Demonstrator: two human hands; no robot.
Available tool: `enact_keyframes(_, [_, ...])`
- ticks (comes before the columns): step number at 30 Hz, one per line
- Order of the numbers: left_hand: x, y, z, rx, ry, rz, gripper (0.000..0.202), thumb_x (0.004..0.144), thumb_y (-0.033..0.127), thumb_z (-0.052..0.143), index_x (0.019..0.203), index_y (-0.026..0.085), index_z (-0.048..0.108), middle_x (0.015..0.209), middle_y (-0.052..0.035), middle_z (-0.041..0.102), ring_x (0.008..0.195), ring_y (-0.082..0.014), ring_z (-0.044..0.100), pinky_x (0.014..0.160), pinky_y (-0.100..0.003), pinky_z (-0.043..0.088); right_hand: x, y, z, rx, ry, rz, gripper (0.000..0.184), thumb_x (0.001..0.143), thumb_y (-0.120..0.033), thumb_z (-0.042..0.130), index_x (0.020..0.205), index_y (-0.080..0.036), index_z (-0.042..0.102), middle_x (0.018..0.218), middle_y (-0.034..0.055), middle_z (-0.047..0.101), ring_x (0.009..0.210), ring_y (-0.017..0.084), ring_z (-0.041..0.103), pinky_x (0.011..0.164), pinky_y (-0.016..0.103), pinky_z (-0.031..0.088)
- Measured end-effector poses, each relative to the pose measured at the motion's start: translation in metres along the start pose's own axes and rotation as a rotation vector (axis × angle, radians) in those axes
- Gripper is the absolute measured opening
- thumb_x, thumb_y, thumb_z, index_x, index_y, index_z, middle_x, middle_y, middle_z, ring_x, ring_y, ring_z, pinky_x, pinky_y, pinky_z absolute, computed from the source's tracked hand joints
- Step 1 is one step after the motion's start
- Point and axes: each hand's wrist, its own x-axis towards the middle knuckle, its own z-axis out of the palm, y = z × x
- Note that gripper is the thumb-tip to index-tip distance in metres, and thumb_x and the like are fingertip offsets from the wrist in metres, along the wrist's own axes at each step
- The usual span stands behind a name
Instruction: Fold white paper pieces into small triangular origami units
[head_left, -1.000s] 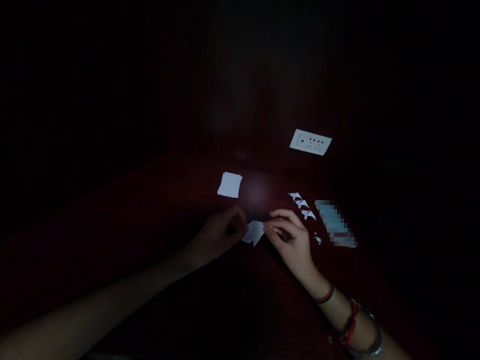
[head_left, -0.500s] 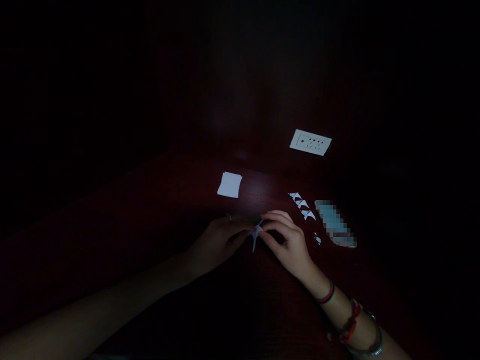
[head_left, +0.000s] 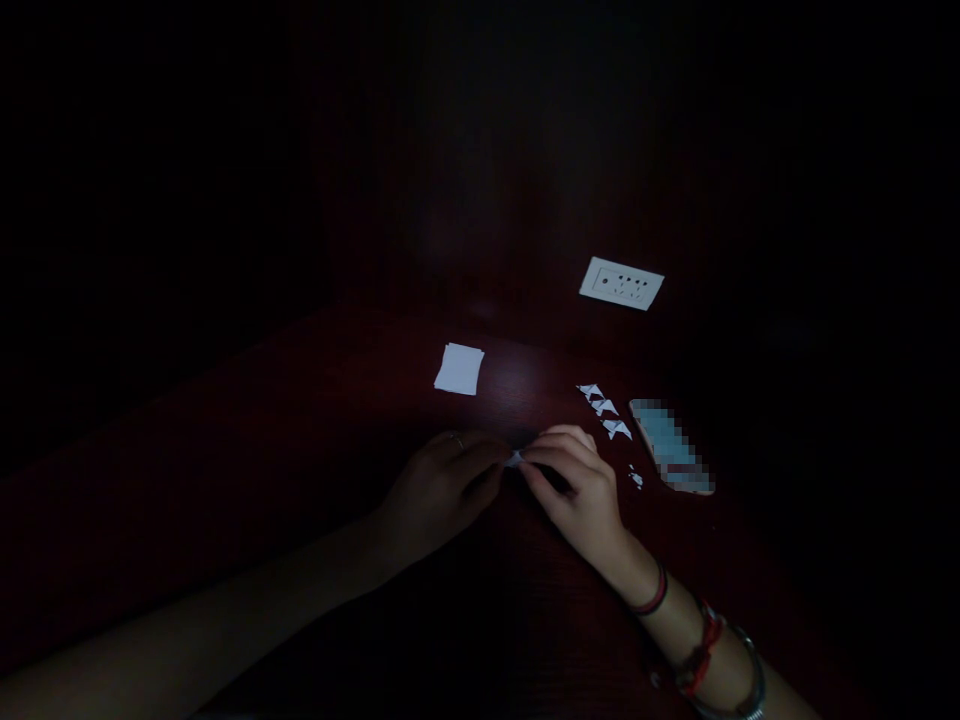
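The scene is very dark. My left hand (head_left: 439, 485) and my right hand (head_left: 574, 480) meet over a dark red table (head_left: 300, 420), fingers pinched together on a small white folded paper piece (head_left: 514, 458). Only a sliver of that paper shows between the fingertips. A small stack of white paper squares (head_left: 459, 369) lies just beyond my left hand. Three folded white paper pieces (head_left: 604, 409) sit in a row to the right of my right hand, with tiny white scraps (head_left: 635, 478) nearer to me.
A phone (head_left: 671, 445) lies on the table at the right, beside the folded pieces. A white socket plate (head_left: 621, 284) is set into the surface further back. Bracelets circle my right wrist (head_left: 701, 640). Everything beyond is black.
The white paper between my hands has shrunk from a broad shape to a thin sliver as my fingers closed in over it. Both hands have stayed in place.
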Motion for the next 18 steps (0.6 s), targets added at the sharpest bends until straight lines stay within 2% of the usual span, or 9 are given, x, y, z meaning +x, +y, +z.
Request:
enact_keyframes(8, [0.0,-0.0005,-0.0018,0.017,-0.056,-0.008,0.017,0.08,0.014,0.044,0.094,0.017,0.053,0.092,-0.0024,0.056,0.081,-0.0136,0.053,0.074,-0.029,0.044,-0.0006,-0.0006,0.0004,0.051,0.022,-0.003,0.016,0.076,-0.014,0.051,0.085,-0.021,0.062,0.087,0.0032,0.059,0.087,0.017,0.051,0.076,0.035,0.04])
enact_keyframes(18, [-0.0009,0.0046,-0.0024,-0.033,0.073,-0.034,0.02,0.08,0.015,0.047,0.099,0.018,0.049,0.097,-0.0034,0.055,0.09,-0.0138,0.052,0.079,-0.028,0.044,0.0001,-0.0024,0.0014,0.149,0.035,0.004,0.021,0.075,-0.011,0.051,0.09,-0.022,0.061,0.088,0.0033,0.058,0.087,0.016,0.052,0.076,0.034,0.043])
